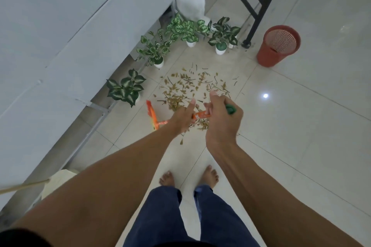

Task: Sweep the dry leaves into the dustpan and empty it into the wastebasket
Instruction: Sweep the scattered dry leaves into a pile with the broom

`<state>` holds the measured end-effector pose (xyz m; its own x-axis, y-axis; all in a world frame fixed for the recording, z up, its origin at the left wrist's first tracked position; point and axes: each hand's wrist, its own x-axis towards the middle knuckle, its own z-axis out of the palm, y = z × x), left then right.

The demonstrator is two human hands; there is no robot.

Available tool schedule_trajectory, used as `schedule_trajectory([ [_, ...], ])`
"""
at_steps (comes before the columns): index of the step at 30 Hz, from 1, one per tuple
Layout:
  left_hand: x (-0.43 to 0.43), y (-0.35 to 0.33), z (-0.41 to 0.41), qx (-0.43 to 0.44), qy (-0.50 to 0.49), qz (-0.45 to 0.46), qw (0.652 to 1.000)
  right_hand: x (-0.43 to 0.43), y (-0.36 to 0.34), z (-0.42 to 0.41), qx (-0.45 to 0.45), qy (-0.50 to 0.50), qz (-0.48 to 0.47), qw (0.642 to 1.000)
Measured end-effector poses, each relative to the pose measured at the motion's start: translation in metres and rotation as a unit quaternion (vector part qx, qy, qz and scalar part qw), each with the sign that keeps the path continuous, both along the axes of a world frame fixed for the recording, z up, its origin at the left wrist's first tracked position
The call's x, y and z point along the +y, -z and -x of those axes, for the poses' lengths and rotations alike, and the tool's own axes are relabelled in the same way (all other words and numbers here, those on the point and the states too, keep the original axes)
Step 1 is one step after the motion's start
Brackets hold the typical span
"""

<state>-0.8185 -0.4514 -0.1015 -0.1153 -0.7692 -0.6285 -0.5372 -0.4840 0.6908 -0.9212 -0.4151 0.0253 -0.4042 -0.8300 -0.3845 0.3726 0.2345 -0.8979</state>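
Head view: broom handle (201, 115) is being gripped by both hands, left hand (182, 116) lower, right hand (219, 120) by the green end. Dry leaves (190, 88) are lying scattered just beyond; wastebasket (278, 46) far right; dustpan not in view. Strokes are best being kept short, pulled inward, away from the potted plants (152, 50).

i read dry leaves (186, 90) as tan-brown, few darker twigs among them. wastebasket (278, 46) brick red, lattice mesh wall. broom handle (200, 115) orange with white print, green at its tip; broom head (151, 113) orange. plants (181, 30) green, white-striped; pots (190, 43) white. floor tiles (301, 116) cream. trousers (218, 216) dark blue. frame (259, 9) black.
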Motion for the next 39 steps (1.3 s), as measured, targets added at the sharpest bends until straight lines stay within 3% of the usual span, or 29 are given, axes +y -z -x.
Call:
schedule_trajectory([
  [10,-0.034,-0.025,0.048,0.030,0.135,0.028,0.990,-0.015,-0.034,0.034,0.031,0.082,0.041,0.995],
  [16,-0.065,-0.022,-0.013,-0.002,0.151,0.047,0.987,-0.032,-0.030,-0.022,0.011,0.115,0.056,0.992],
  [21,-0.078,0.012,-0.065,-0.017,0.131,0.015,0.991,-0.049,0.001,-0.074,0.000,0.140,-0.003,0.990],
  [29,-0.071,-0.011,-0.030,0.028,0.251,-0.019,0.967,-0.036,-0.016,-0.063,0.061,0.190,0.011,0.980],
  [35,-0.095,-0.031,-0.049,0.011,0.265,0.039,0.963,-0.044,-0.032,-0.076,0.050,0.180,0.060,0.981],
  [39,-0.120,-0.011,-0.080,-0.009,0.244,0.036,0.969,-0.068,-0.016,-0.100,0.019,0.187,0.043,0.981],
])
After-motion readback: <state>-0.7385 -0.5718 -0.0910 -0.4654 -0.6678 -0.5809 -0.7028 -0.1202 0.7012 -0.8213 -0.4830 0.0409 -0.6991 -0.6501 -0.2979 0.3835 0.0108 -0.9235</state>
